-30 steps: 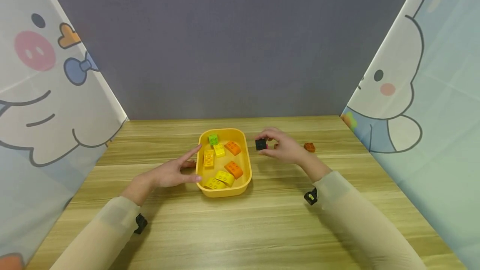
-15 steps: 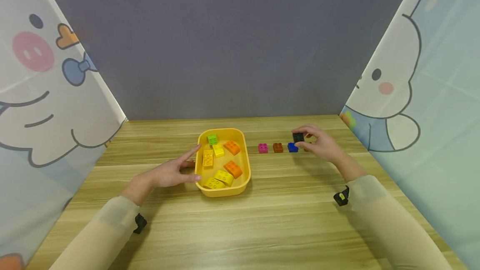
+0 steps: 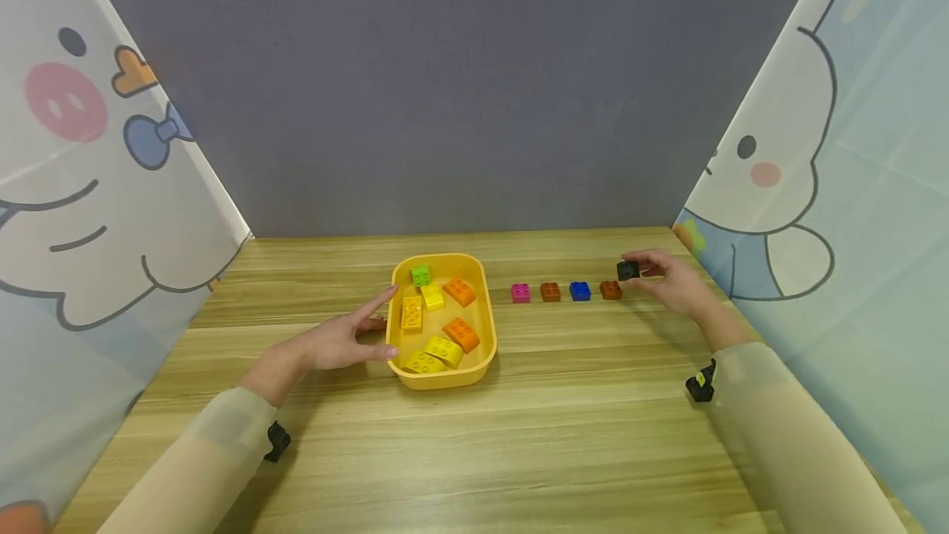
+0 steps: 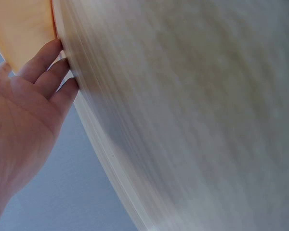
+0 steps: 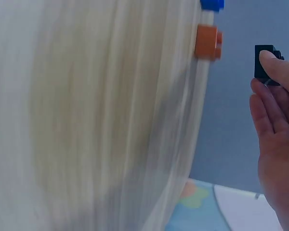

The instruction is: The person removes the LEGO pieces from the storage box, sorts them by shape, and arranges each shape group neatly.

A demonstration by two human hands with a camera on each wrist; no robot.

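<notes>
Between the thumb and fingers of my right hand (image 3: pixel 675 283) a small black toy brick (image 3: pixel 628 270) is pinched, held up off the table. In the right wrist view that black brick (image 5: pixel 263 62) hangs apart from an orange-brown brick (image 5: pixel 208 42). Below and left of it in the head view, a row on the table runs pink brick (image 3: pixel 521 293), brown brick (image 3: pixel 550 292), blue brick (image 3: pixel 580 291), reddish-brown brick (image 3: pixel 611 290). My left hand (image 3: pixel 334 343) rests with extended fingers against the left side of a yellow bin (image 3: pixel 445 382).
Inside the bin lie a green brick (image 3: pixel 420 275), several yellow bricks (image 3: pixel 412 314) and two orange bricks (image 3: pixel 461 334). A grey panel (image 3: pixel 467 89) stands behind the wooden table (image 3: pixel 460 460), with cartoon-printed cloths on both sides.
My right hand has carried the black brick rightward from beside the bin, past the row, to above its right end. The row is now uncovered. My left hand stays at the bin.
</notes>
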